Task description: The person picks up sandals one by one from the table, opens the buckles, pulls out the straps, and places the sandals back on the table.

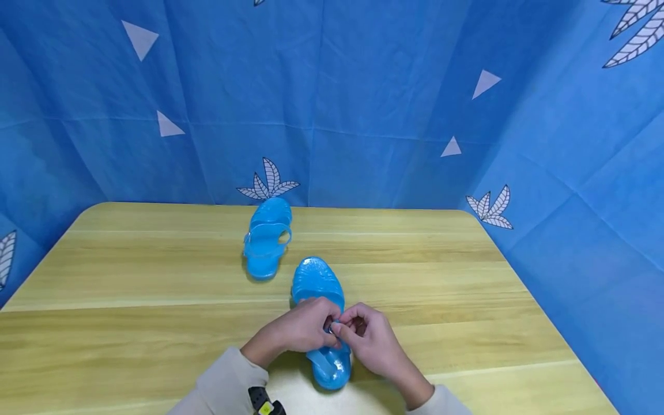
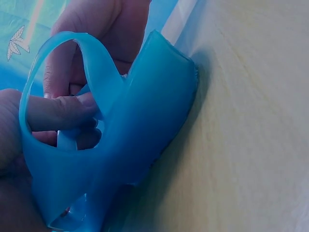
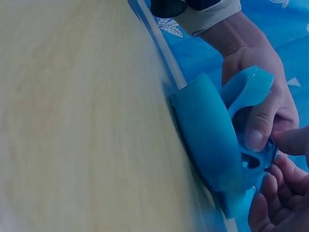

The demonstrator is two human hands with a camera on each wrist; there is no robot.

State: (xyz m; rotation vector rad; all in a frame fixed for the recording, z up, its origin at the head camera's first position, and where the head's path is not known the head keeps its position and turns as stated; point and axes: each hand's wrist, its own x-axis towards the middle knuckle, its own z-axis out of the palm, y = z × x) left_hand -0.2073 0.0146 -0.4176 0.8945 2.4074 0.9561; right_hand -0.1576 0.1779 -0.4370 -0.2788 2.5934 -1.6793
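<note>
A glossy blue jelly sandal (image 1: 317, 278) lies on the table with its toe pointing away, in front of me. My left hand (image 1: 303, 327) reaches over its middle from the left and pinches the ankle strap; in the right wrist view its thumb (image 3: 256, 137) presses on the strap. From the right, my right hand (image 1: 377, 344) pinches the strap's end between thumb and finger, by a small shiny buckle (image 1: 329, 329). The fingers mostly hide the buckle. In the left wrist view the heel part of the sandal (image 2: 149, 106) stands close, with fingers visible through its strap loop.
A second blue sandal (image 1: 263, 245) lies farther back, slightly left, near the table's far edge. The wood-patterned table (image 1: 129, 271) meets a blue patterned cloth (image 1: 353, 104) behind and at the sides. A dark wristband (image 1: 264, 402) shows at the left sleeve.
</note>
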